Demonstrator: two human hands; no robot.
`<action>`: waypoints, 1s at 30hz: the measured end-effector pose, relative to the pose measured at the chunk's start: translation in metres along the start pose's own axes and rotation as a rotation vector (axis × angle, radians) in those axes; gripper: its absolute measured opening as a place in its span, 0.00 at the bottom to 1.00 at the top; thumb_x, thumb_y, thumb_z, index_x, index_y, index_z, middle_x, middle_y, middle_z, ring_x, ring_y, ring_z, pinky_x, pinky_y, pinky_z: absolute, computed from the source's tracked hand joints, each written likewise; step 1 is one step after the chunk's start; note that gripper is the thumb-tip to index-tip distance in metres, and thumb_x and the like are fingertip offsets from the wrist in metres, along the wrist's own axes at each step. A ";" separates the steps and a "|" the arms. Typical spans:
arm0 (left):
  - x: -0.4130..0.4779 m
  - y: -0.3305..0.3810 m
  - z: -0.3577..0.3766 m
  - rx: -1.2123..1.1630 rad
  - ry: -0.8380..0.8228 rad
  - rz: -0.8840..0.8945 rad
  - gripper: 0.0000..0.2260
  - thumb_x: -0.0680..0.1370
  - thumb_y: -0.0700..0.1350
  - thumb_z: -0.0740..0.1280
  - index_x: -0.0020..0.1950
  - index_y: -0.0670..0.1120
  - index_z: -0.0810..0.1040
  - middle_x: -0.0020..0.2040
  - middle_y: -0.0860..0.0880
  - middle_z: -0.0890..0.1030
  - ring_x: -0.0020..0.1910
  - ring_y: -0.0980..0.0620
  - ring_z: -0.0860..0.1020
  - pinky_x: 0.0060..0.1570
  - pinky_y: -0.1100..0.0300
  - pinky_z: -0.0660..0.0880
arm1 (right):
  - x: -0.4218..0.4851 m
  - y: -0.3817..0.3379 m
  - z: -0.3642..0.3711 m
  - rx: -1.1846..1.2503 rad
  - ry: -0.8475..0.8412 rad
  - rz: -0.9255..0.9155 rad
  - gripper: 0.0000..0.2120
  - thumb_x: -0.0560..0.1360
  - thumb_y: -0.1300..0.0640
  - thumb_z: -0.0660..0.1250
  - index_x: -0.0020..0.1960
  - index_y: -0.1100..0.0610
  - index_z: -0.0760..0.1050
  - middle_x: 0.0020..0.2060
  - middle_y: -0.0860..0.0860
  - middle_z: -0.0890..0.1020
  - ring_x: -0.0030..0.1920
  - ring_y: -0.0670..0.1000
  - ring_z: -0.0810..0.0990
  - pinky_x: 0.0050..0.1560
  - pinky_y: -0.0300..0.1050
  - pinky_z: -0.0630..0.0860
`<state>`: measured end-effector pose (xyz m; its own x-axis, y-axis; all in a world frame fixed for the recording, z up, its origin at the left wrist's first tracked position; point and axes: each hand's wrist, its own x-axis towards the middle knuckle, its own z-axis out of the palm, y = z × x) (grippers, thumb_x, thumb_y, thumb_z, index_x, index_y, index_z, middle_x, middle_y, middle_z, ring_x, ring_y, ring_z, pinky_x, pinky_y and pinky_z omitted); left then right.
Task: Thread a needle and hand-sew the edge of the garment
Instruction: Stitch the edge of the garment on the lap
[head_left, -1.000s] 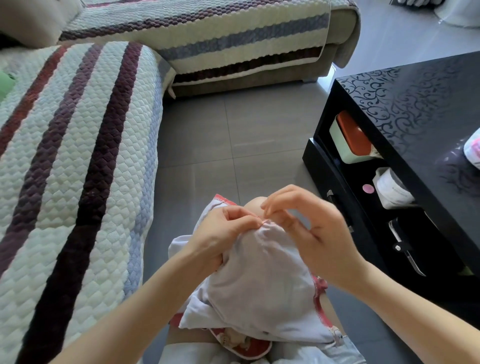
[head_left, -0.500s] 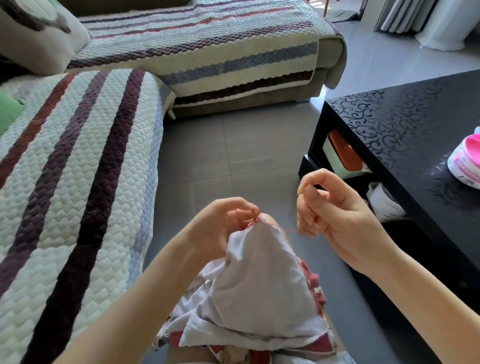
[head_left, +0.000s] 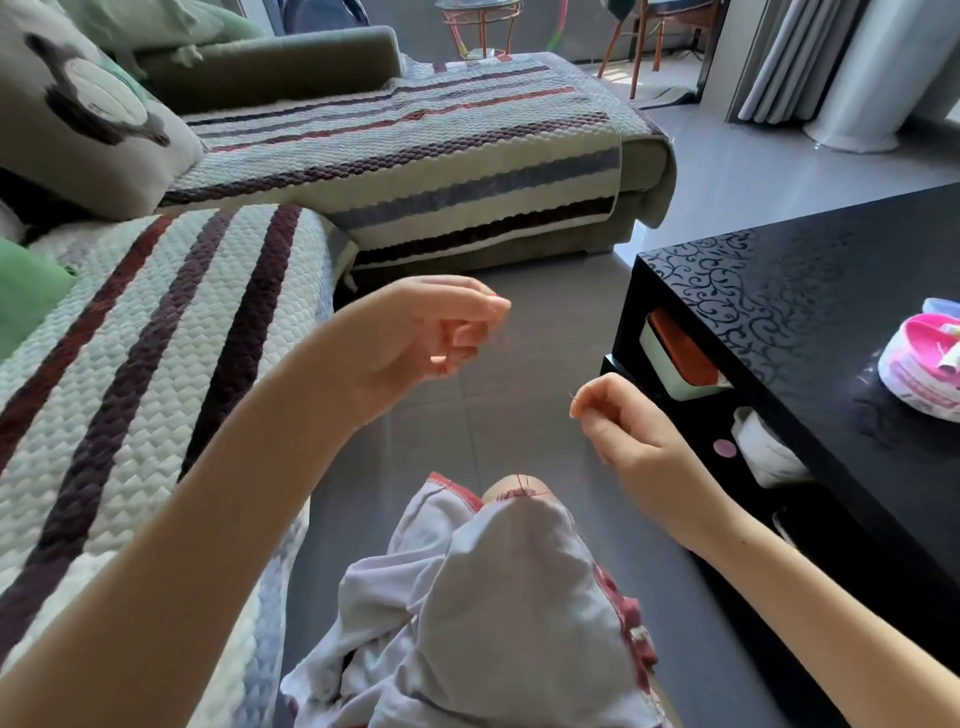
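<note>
Lilac garment (head_left: 509, 571), red-edged, draped over our knee, near centre; red thread (head_left: 523, 491) stitched at its far edge. Left hand (head_left: 415, 338), high above the garment: fingers (head_left: 457, 353) curled, thumb and forefinger pinching a red thread end. Right hand (head_left: 623, 431), beside the black surface (head_left: 831, 312): fingers curled, pinching the needle (head_left: 573, 396). Pink-and-white tub (head_left: 914, 379) on the surface, right.
</note>
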<state>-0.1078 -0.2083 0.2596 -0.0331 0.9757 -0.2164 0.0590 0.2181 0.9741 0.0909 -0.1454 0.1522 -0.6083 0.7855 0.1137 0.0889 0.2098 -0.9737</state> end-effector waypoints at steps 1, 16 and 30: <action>-0.001 0.007 0.002 0.047 0.004 0.054 0.04 0.68 0.44 0.68 0.34 0.48 0.81 0.25 0.53 0.67 0.26 0.56 0.64 0.33 0.62 0.61 | 0.005 -0.004 0.001 -0.012 0.000 -0.023 0.06 0.79 0.62 0.60 0.44 0.58 0.72 0.29 0.46 0.67 0.30 0.44 0.63 0.31 0.34 0.62; 0.023 0.001 -0.001 -0.112 0.155 0.000 0.08 0.79 0.42 0.62 0.50 0.49 0.81 0.20 0.56 0.59 0.21 0.59 0.56 0.31 0.62 0.52 | 0.007 -0.041 0.006 0.478 -0.177 -0.225 0.12 0.76 0.53 0.65 0.58 0.53 0.69 0.30 0.50 0.66 0.31 0.46 0.64 0.35 0.37 0.64; -0.008 -0.119 0.045 0.362 0.186 -0.241 0.31 0.68 0.69 0.67 0.31 0.39 0.75 0.26 0.48 0.69 0.27 0.52 0.67 0.29 0.61 0.66 | 0.021 -0.031 -0.032 0.352 0.131 -0.002 0.09 0.78 0.56 0.60 0.43 0.61 0.73 0.27 0.52 0.77 0.27 0.51 0.74 0.32 0.40 0.75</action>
<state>-0.0694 -0.2411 0.1427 -0.2648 0.8835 -0.3864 0.3708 0.4632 0.8049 0.1011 -0.1169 0.1910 -0.4998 0.8580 0.1181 -0.2025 0.0169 -0.9791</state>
